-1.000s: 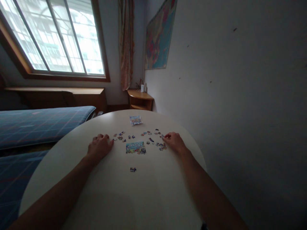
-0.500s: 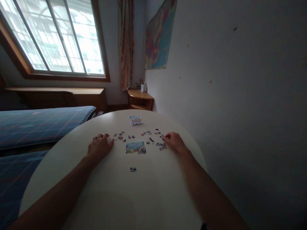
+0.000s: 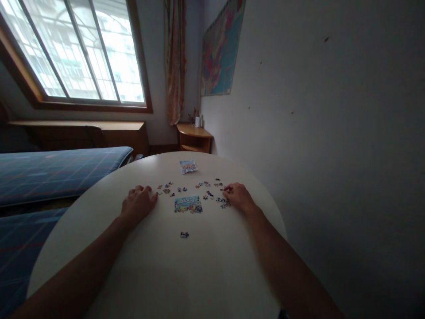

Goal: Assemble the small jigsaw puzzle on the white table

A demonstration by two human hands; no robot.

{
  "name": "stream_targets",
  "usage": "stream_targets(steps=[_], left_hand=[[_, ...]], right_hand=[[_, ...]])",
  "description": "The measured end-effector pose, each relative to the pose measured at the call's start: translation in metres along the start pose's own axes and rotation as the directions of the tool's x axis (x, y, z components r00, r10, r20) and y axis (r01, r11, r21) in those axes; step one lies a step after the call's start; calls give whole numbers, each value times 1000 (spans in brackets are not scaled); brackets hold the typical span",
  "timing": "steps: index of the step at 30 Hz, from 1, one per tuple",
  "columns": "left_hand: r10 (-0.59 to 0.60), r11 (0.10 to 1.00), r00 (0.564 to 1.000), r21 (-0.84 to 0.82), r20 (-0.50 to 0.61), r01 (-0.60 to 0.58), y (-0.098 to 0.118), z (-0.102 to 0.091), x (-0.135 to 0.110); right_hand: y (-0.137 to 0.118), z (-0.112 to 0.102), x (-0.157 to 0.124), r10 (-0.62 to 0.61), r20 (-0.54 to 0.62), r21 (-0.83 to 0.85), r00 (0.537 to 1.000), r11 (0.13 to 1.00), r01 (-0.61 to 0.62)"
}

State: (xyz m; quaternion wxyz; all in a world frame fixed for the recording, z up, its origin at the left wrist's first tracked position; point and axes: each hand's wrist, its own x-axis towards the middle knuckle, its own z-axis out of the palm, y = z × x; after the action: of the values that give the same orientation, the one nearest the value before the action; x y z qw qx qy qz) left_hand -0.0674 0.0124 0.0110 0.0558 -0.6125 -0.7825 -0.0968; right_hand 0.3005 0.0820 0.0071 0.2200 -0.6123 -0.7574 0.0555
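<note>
A partly assembled jigsaw puzzle (image 3: 188, 204) with a bright printed picture lies flat in the middle of the table. Loose puzzle pieces (image 3: 166, 191) are scattered beyond it to the left, with another cluster (image 3: 223, 202) to the right. My left hand (image 3: 137, 200) rests on the tabletop beside the left pieces, fingers slightly bent and thumb apart, holding nothing. Over the right cluster, my right hand (image 3: 238, 196) pinches at a small puzzle piece, which its fingertips partly hide. Nearer to me lies a small joined bit of puzzle (image 3: 184, 235), apart from the rest.
A small printed picture sheet or packet (image 3: 188, 166) lies at the far side of the round white table (image 3: 212, 274). The wall (image 3: 332, 168) runs close along the right. To the left is a plaid-covered mattress (image 3: 63, 173); a corner shelf (image 3: 194, 130) stands behind.
My right hand has shifted slightly left over the pieces, and a small piece at its fingertips appears to have moved with it. My left hand has stayed in place.
</note>
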Motion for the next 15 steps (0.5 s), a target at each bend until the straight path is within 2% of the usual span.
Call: stream_targets(steps=[15], left_hand=[[6, 1000, 1000, -3, -6, -6, 0, 1, 1]], right_hand=[[1, 3, 1, -81, 9, 28, 997, 996, 80]])
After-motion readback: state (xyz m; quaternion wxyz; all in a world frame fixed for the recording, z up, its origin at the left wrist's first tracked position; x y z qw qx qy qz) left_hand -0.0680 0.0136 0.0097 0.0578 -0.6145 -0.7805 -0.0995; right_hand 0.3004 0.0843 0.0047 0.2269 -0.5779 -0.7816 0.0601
